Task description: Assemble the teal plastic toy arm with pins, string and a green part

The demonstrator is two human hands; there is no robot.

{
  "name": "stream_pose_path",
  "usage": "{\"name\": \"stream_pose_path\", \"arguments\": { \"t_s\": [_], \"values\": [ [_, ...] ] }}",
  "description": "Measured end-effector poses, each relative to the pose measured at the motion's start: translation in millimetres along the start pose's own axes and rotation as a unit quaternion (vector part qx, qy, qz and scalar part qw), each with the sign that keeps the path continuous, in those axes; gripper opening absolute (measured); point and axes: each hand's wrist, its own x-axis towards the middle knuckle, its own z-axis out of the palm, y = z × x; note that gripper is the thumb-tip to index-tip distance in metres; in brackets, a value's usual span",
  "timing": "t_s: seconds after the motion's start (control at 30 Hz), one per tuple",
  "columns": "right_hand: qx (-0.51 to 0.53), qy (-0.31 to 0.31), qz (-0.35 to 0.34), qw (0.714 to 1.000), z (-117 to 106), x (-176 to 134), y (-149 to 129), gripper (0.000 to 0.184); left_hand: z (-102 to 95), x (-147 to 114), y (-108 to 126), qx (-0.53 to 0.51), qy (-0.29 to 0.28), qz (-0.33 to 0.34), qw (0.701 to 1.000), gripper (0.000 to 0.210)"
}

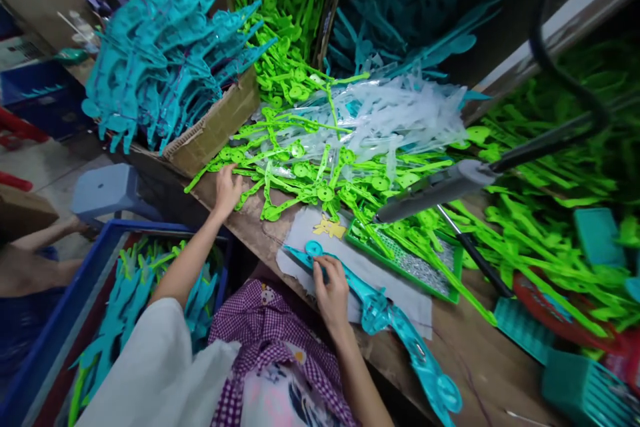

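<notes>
My left hand (229, 192) reaches to the near left edge of a heap of bright green plastic arms (325, 192). Its fingers are a little apart, the tips at the green pieces; no firm grip shows. Close to the table's front edge, my right hand (331, 285) has its thumb and fingers closed on a long translucent blue plastic part (373, 307). This part has a round disc at its upper left end and lies slantwise, partly over a grey cloth (417, 317). Beneath the right fingers, some of the part is hidden.
A green tray (453, 287) holds small metal pieces. Over the bench hangs a grey power screwdriver (435, 192). Clear plastic pieces (400, 117) lie behind the green heap. A cardboard box (215, 123) of blue parts stands left, a blue crate (113, 230) below. Another person's arm (45, 240) shows left.
</notes>
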Motion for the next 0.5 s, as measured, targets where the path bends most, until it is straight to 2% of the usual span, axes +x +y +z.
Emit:
{"name": "stream_pose_path", "arguments": {
  "t_s": [0.1, 0.2, 0.27, 0.37, 0.5],
  "values": [
    [-0.02, 0.005, -0.02, 1.0, -1, 1, -6, 0.02, 0.3, 45, -18, 0.069, -0.033, -0.028, 0.997, 0.056],
    [-0.024, 0.009, -0.038, 0.999, -8, 3, -16, 0.018, 2.9, 73, -12, 0.129, -0.092, -0.021, 0.987, 0.057],
    [-0.019, 0.008, -0.041, 0.999, -16, 1, -22, 0.017, -1.4, 76, -3, 0.167, -0.102, 0.001, 0.981, 0.053],
    [-0.008, 0.001, -0.029, 1.0, -28, -6, -32, 0.016, -16.9, 67, 6, 0.194, -0.072, 0.022, 0.978, 0.049],
    [0.016, -0.005, -0.012, 1.0, -32, 3, -53, 0.018, -36.4, 51, 3, 0.126, -0.02, -0.027, 0.991, 0.051]
  ]
}}
